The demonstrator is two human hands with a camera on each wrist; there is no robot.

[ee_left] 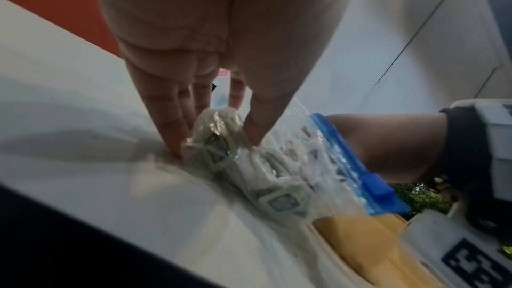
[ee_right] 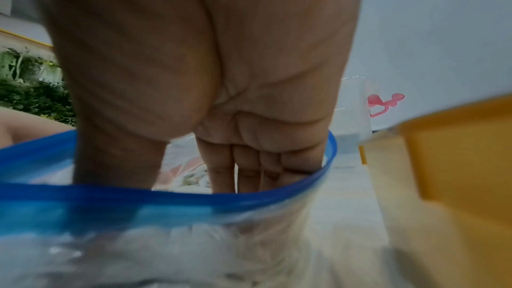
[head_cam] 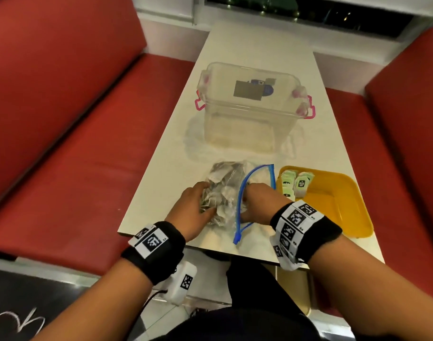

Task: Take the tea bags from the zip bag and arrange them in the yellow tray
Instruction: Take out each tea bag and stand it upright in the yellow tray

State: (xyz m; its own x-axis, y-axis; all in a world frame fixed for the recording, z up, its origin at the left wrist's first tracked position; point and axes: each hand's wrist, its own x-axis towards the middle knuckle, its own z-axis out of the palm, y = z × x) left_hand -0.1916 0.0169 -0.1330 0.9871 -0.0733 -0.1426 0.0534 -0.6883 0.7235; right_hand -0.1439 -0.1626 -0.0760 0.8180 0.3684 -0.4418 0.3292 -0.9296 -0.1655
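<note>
The clear zip bag [head_cam: 222,175] with a blue zip rim lies on the white table [head_cam: 254,50] near its front edge, its mouth facing right. My left hand [head_cam: 198,203] grips the bag from outside; in the left wrist view its thumb and fingers [ee_left: 172,135] pinch a clump of green-labelled tea bags [ee_left: 216,146] through the plastic. My right hand [head_cam: 252,200] is inside the bag's mouth, fingers [ee_right: 221,168] straight, tips hidden behind the blue rim [ee_right: 138,200]. The yellow tray [head_cam: 338,207] sits just right, with several tea bags [head_cam: 300,183] in its far left corner.
A clear lidded plastic box [head_cam: 247,124] with pink latches stands on the table behind the bag. Red bench seats [head_cam: 62,119] flank the table on both sides. The tray's near half is bare yellow.
</note>
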